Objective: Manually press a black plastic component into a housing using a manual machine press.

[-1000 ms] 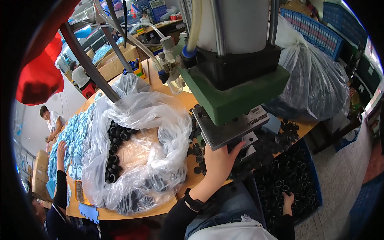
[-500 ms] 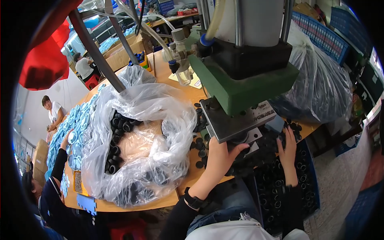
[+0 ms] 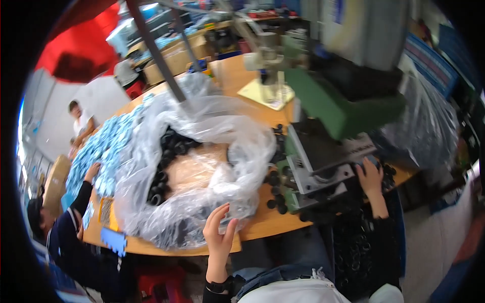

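My left hand (image 3: 220, 240) is raised before the near rim of a clear plastic bag (image 3: 247, 126), thumb and fingers apart, holding nothing. Black ring-like caps (image 3: 160, 184) lie inside the bag. My right hand (image 3: 371, 182) is at the right end of the press's metal lower die (image 3: 323, 177), fingers stretched toward it; blur hides whether they touch it. Above the die hangs a dark upper plate (image 3: 323, 144) under the green press head (image 3: 343, 111). More black round parts (image 3: 275, 189) lie left of the die.
A co-worker in a dark top (image 3: 76, 237) reaches to a heap of light-blue pieces (image 3: 108, 146) on the left. A blue-edged bin of black rings (image 3: 353, 252) stands below right. A yellow sheet (image 3: 265, 93) lies behind the bag. Another bag (image 3: 424, 121) bulges at the right.
My left hand has left the die and moved left and toward me, before the bag. My right hand has moved from the loose black parts up to the die's right end. The view has shifted.
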The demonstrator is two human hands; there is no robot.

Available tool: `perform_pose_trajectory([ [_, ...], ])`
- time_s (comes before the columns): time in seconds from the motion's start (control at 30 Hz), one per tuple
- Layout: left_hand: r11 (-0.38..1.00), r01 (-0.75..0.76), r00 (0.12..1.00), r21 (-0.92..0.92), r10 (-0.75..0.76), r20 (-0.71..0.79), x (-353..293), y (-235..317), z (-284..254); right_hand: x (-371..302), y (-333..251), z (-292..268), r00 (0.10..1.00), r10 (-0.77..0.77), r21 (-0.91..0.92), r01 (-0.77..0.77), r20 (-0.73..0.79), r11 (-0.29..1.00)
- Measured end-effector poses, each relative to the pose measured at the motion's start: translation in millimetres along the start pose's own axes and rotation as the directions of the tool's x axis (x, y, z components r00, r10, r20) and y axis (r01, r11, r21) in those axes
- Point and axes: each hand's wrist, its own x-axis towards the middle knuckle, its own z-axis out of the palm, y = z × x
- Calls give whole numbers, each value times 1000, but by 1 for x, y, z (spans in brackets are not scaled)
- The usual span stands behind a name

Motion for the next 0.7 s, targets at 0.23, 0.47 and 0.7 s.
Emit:
perform_pose_trajectory([
  [0.23,972,152,954,180,-97,-283,-4,-46,-71,-16,3,-17,993,60,1,-60,-104,998],
  [0.47,955,141,945,261,-52,-322,-8,-51,-80,24,9,1,980,-128,-73,140,150,987],
  [0.7,892,14,941,451,140,-308,65,-105,-84,21,14,-15,960,87,-109,-60,266,992],
])
